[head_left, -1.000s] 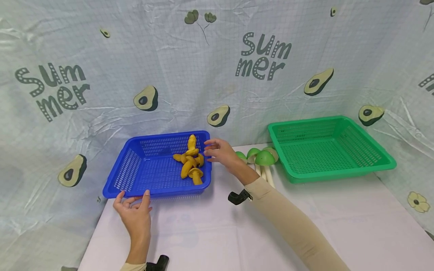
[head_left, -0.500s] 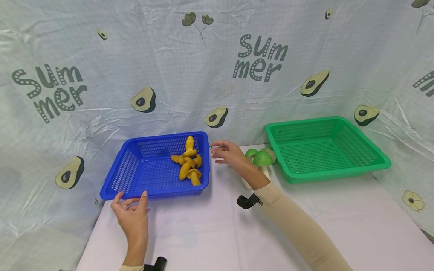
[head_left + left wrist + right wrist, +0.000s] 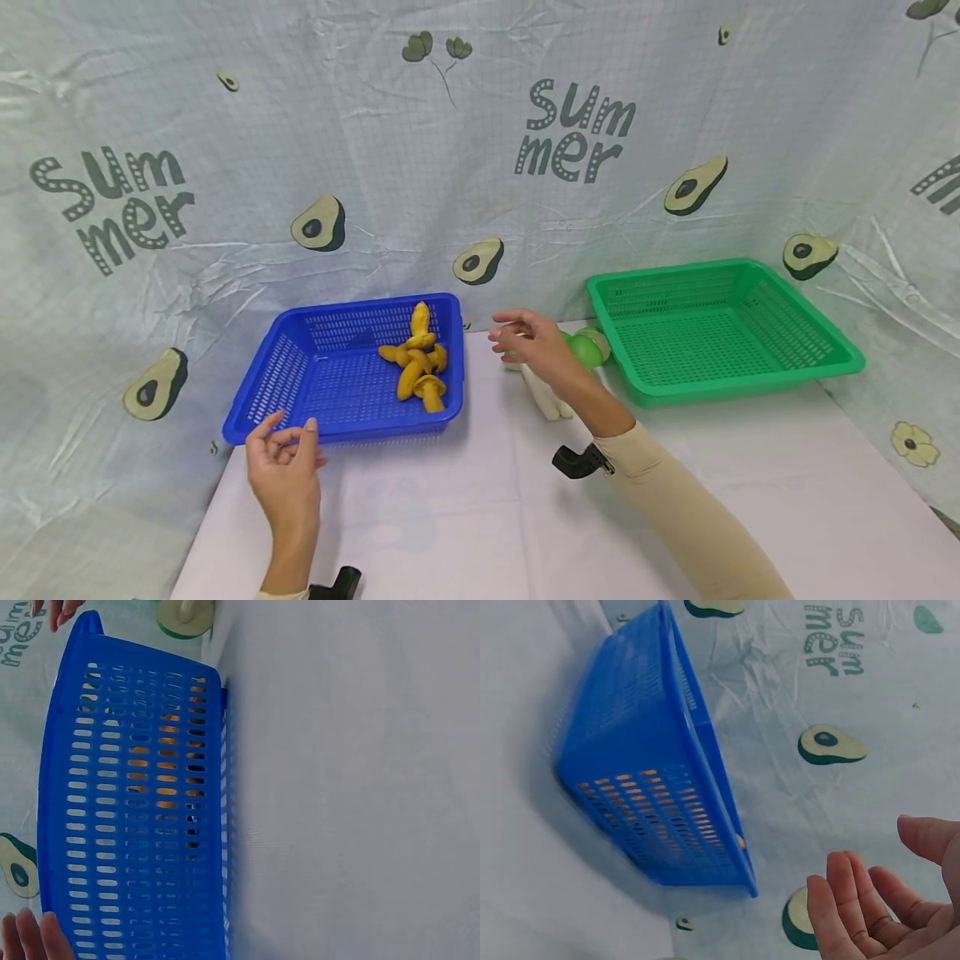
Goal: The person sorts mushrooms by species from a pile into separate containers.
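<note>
A blue plastic basket [image 3: 345, 429] with slotted walls stands at the left of the table. Several yellow-brown mushrooms [image 3: 416, 367] lie heaped along its right side. My left hand [image 3: 285, 467] is at the basket's front rim, fingers loosely bent and gripping nothing; its fingertips overlap the rim in the head view. My right hand [image 3: 536, 346], fingers relaxed and holding nothing, hovers right of the basket. It partly hides several green-capped mushrooms [image 3: 587, 351] with long white stems [image 3: 542, 396]. In the right wrist view the basket stands apart from the right hand's fingertips.
A green plastic basket [image 3: 750, 387] stands at the back right, beside the green-capped mushrooms. Behind the table hangs a pale sheet [image 3: 405, 183] printed with avocados and lettering. A white cloth [image 3: 480, 525] covers the table.
My right hand has moved away from the blue basket's right side, rightward over the green-capped mushrooms. My left hand has drawn slightly back at the front rim.
</note>
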The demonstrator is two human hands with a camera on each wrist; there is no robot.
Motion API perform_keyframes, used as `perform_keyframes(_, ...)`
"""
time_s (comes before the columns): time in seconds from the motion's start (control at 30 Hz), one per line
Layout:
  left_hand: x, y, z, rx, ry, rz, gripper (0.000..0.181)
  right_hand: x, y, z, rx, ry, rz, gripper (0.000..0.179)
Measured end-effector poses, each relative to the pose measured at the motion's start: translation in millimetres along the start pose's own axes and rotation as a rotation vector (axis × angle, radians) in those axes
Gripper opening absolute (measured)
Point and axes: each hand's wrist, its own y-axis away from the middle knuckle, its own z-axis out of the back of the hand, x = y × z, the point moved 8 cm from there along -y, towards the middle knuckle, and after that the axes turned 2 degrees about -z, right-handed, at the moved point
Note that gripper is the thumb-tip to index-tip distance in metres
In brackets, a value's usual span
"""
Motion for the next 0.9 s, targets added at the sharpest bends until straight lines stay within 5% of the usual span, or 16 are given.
perform_keyframes(0.23,-16.8,-2.5,-26.1,0.131,0.057,-0.045,0.047,7.5,23.0,26.6,-0.013,0.09,0.024,0.046)
perform_keyframes(0.47,-24.8,-0.3,-56.0,0.265,-0.01,-0.035,0.051,4.0,45.5,61.5,-0.054,0.181,0.055,0.046)
perform_keyframes(0.9,-26.2,1.6,-103.3,0.46,-0.073,0.002,0.058,-13.5,85.5,149.4,-0.239,0.268,-0.041,0.052)
